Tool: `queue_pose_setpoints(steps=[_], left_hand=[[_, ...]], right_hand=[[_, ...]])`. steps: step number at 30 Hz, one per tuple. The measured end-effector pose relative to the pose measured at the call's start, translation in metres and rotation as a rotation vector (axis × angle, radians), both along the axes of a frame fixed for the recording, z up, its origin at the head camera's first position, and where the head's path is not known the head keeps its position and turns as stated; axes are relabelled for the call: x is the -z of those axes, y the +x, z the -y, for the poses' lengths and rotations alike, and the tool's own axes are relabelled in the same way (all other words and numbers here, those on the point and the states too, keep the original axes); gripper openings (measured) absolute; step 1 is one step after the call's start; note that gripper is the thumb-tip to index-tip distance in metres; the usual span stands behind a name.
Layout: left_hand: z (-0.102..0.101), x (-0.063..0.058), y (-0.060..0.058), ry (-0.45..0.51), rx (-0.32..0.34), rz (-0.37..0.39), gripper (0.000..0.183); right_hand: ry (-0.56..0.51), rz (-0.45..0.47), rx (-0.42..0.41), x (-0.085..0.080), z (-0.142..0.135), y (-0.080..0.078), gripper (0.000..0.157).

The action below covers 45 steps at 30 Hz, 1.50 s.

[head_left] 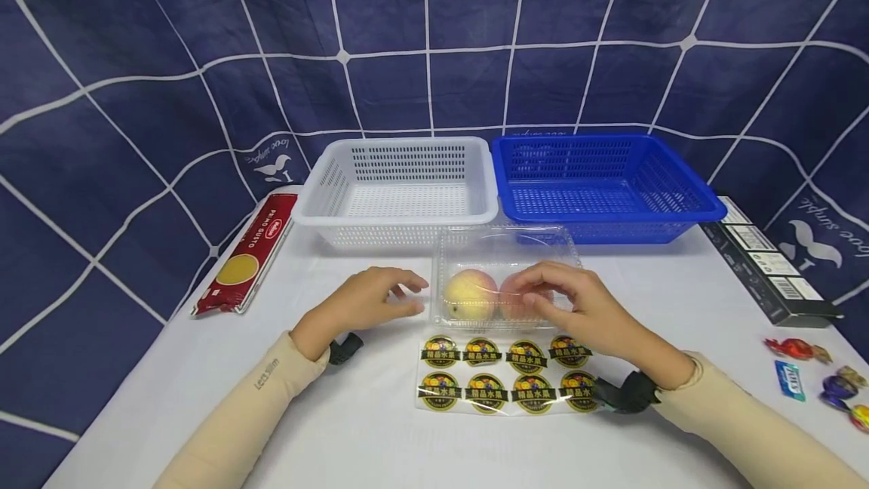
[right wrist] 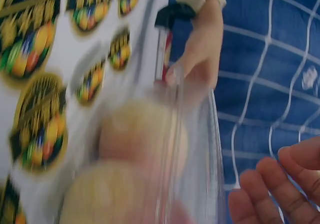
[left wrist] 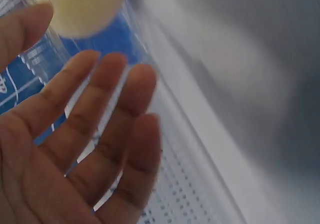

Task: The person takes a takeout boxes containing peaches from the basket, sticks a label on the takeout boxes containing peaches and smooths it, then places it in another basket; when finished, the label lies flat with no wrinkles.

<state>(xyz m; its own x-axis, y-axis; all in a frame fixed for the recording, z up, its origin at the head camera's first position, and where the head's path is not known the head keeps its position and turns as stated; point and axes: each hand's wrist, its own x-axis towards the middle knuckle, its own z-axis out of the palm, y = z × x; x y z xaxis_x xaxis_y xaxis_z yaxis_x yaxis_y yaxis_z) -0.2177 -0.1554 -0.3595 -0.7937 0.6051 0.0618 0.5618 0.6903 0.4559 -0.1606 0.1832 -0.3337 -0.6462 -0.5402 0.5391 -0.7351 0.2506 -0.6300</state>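
Observation:
A clear plastic clamshell box (head_left: 505, 247) holds two yellow-and-pink peaches, the left peach (head_left: 470, 296) in plain sight. My right hand (head_left: 577, 300) partly hides the right peach (head_left: 514, 294) in the head view, its fingers loosely bent and gripping nothing. Just left of the box hovers my left hand (head_left: 373, 299), with fingers apart and nothing in them. In the left wrist view its relaxed fingers (left wrist: 107, 116) point toward a peach (left wrist: 82, 9). A sheet of round black-and-gold fruit stickers (head_left: 505, 374) lies in front of the box. Whether the lid is latched, I cannot tell.
A white basket (head_left: 400, 235) and a blue basket (head_left: 611, 231) stand behind the box. On the left lies a red packet (head_left: 258, 247); a long black box (head_left: 774, 270) is at the right. Wrapped sweets (head_left: 797, 349) and a small blue packet (head_left: 790, 381) lie front right.

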Motion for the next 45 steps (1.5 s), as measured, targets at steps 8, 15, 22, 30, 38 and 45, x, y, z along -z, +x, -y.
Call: queue_pose_setpoints(steps=[8, 15, 22, 30, 38, 45], left_hand=[[-0.02, 0.008, 0.017, -0.025, 0.114, 0.23, 0.039], [-0.033, 0.014, 0.026, -0.134, 0.099, 0.159, 0.045], [-0.038, 0.017, 0.029, -0.134, 0.103, 0.192, 0.034], [-0.032, 0.017, 0.022, 0.005, 0.204, 0.413, 0.018], [-0.021, 0.022, 0.009, 0.156, 0.253, 0.768, 0.025], [-0.017, 0.023, 0.003, 0.211, 0.256, 0.864, 0.024]], right_hand=[[0.295, -0.076, -0.23, 0.016, 0.042, 0.02, 0.024], [0.494, -0.068, -0.277, 0.033, 0.06, 0.025, 0.028], [0.524, 0.039, -0.235, 0.052, 0.062, 0.017, 0.034], [0.344, 0.244, -0.293, 0.068, 0.067, 0.004, 0.056], [0.336, 0.262, -0.267, 0.069, 0.068, 0.003, 0.062], [0.36, 0.255, -0.216, 0.069, 0.066, 0.006, 0.05]])
